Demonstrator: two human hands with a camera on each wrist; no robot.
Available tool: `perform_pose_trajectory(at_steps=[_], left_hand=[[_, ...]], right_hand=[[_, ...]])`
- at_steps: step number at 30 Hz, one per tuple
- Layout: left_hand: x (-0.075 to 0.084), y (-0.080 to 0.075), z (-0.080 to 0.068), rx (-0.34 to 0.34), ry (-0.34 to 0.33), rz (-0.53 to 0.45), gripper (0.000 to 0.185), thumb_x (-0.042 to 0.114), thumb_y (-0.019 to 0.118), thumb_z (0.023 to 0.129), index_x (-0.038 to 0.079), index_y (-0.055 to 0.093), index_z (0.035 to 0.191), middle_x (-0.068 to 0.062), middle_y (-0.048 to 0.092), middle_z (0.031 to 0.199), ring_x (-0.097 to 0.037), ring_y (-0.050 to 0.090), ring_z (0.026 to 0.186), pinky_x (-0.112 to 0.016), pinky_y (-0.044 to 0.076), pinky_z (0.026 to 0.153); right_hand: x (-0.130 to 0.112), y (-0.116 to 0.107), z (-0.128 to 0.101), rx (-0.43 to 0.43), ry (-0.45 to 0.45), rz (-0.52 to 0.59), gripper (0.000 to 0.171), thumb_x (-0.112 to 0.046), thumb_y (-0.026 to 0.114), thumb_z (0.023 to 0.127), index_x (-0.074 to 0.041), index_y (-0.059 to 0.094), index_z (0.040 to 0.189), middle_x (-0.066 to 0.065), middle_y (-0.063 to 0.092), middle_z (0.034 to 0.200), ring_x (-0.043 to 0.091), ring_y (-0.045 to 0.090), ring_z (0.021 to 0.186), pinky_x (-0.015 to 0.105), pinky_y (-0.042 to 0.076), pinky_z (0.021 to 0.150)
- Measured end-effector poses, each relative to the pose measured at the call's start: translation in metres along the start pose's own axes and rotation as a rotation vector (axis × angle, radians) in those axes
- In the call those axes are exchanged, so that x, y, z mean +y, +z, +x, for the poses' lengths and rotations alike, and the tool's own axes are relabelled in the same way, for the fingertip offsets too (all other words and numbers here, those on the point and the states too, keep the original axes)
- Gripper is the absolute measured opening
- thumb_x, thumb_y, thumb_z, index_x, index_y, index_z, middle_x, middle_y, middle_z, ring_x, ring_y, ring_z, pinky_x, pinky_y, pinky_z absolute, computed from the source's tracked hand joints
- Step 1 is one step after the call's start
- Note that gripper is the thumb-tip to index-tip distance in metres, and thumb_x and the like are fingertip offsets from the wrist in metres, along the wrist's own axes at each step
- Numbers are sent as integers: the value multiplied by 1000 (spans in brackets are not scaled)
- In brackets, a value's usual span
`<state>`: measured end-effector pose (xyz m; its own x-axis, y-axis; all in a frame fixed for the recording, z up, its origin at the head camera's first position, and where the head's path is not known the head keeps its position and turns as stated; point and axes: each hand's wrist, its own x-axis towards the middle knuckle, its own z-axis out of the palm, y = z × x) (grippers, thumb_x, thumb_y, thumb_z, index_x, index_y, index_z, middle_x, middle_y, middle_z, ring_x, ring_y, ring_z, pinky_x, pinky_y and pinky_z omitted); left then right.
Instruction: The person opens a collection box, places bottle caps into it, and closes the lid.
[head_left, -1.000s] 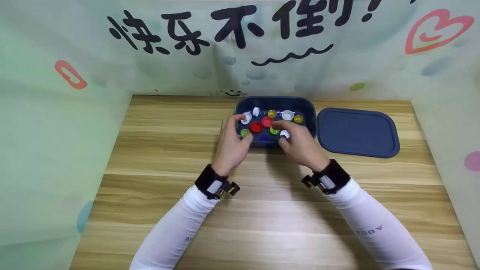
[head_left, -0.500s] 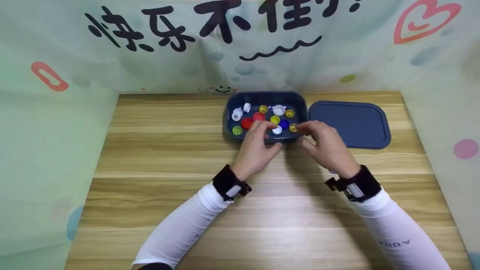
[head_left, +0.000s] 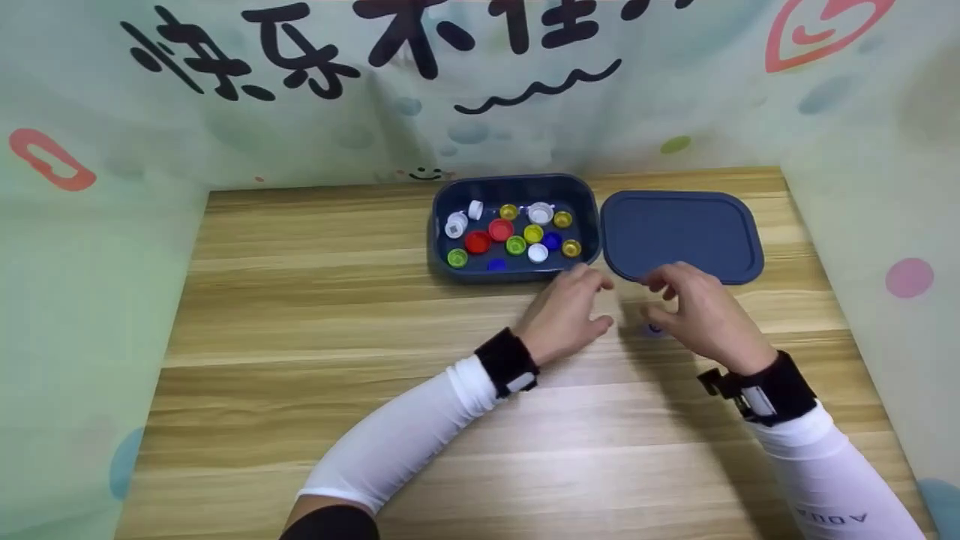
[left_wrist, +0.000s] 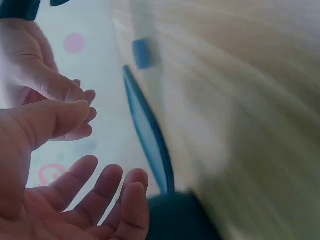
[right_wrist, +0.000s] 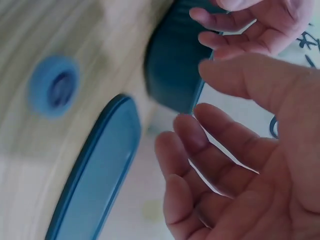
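Observation:
In the head view my left hand [head_left: 566,315] hovers near the front right corner of a dark blue box [head_left: 442,262], thumb and fingers apart and holding nothing. My right hand [head_left: 709,315] is over the front edge of the flat blue lid [head_left: 682,232], its fingers loosely bent around nothing. Partly hidden by that hand, a small round blue thing with a dark centre [head_left: 655,328] lies on the table; the right wrist view shows it whole, like a thick ring or cap [right_wrist: 55,86]. Both palms, seen in the wrist views, have nothing in them.
Inside the box lie several bottle caps, among them a red cap [head_left: 477,241], a white cap [head_left: 540,213], a green cap [head_left: 457,258], a yellow cap [head_left: 533,234] and a blue cap [head_left: 552,241]. A printed cloth [head_left: 465,142] walls the wooden table [head_left: 315,315] behind.
Both hands have moved off the box, rightward and toward the person. The caps are uncovered, and the blue round thing on the table shows by the right hand. The head view has shifted.

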<state>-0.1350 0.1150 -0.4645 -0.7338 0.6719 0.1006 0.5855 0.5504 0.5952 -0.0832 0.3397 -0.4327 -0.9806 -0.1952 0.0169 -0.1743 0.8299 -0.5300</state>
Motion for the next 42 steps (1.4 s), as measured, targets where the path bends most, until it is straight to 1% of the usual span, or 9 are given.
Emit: perform_pose_trajectory(at_steps=[6, 12, 19, 23, 28, 33, 36, 38, 42], left_hand=[[11, 32, 17, -74, 26, 94, 45, 29, 78, 97, 10, 67, 136, -3, 66, 126, -17, 61, 115, -26, 48, 102], [21, 56, 31, -105, 12, 141, 41, 28, 78, 97, 11, 69, 133, -1, 69, 122, -16, 64, 111, -25, 51, 97], [28, 61, 33, -123, 5, 183, 19, 23, 77, 97, 14, 74, 113, 3, 66, 105, -15, 64, 99, -26, 52, 88], [29, 61, 32, -124, -6, 192, 15, 20, 76, 96, 13, 73, 110, 2, 66, 103, -15, 64, 97, -26, 52, 86], [29, 57, 26, -128, -35, 107, 20, 13, 74, 97, 10, 73, 117, 0, 69, 109, -12, 64, 102, -20, 51, 89], [28, 42, 17, -98, -71, -36, 23, 9, 74, 98, 7, 71, 120, -3, 68, 113, -12, 62, 107, -16, 48, 92], [27, 32, 10, -39, -89, -124, 24, 6, 75, 97, 6, 70, 120, -4, 68, 115, -14, 61, 109, -16, 47, 94], [25, 26, 6, 17, -90, -180, 25, 3, 74, 96, 5, 70, 120, -5, 69, 115, -16, 61, 111, -18, 45, 101], [22, 12, -3, 115, -100, -345, 27, -3, 72, 95, 2, 69, 121, -7, 66, 114, -16, 65, 101, -17, 51, 91]], right_hand=[[23, 2, -15, -64, 23, -67, 37, -7, 83, 88, 7, 68, 119, 22, 68, 107, 38, 66, 94, 54, 57, 81], [37, 14, -25, -67, 39, -39, 31, -7, 82, 87, 6, 69, 112, 19, 70, 102, 36, 69, 93, 56, 58, 84], [37, 27, -25, -44, 34, -38, 25, -2, 82, 84, 3, 71, 107, 14, 69, 97, 30, 68, 88, 50, 58, 80], [36, 30, -24, -46, 40, -37, 26, -4, 83, 85, 4, 71, 107, 14, 70, 97, 31, 68, 88, 50, 57, 80], [31, 31, -24, -40, 30, -16, 27, -5, 84, 85, 3, 72, 108, 13, 71, 97, 29, 68, 88, 49, 57, 80], [20, 29, -20, -8, -8, 10, 26, -4, 84, 84, 1, 72, 107, 10, 70, 95, 24, 66, 82, 41, 56, 73], [10, 27, -16, 19, -37, 23, 25, -5, 85, 85, 1, 72, 106, 10, 70, 94, 24, 65, 81, 38, 56, 70], [3, 26, -12, 37, -53, 30, 25, -5, 85, 85, 1, 72, 106, 11, 71, 95, 25, 66, 81, 38, 56, 70], [-13, 24, -1, 66, -75, 42, 25, -3, 83, 86, 2, 71, 107, 12, 70, 96, 25, 65, 82, 38, 56, 71]])
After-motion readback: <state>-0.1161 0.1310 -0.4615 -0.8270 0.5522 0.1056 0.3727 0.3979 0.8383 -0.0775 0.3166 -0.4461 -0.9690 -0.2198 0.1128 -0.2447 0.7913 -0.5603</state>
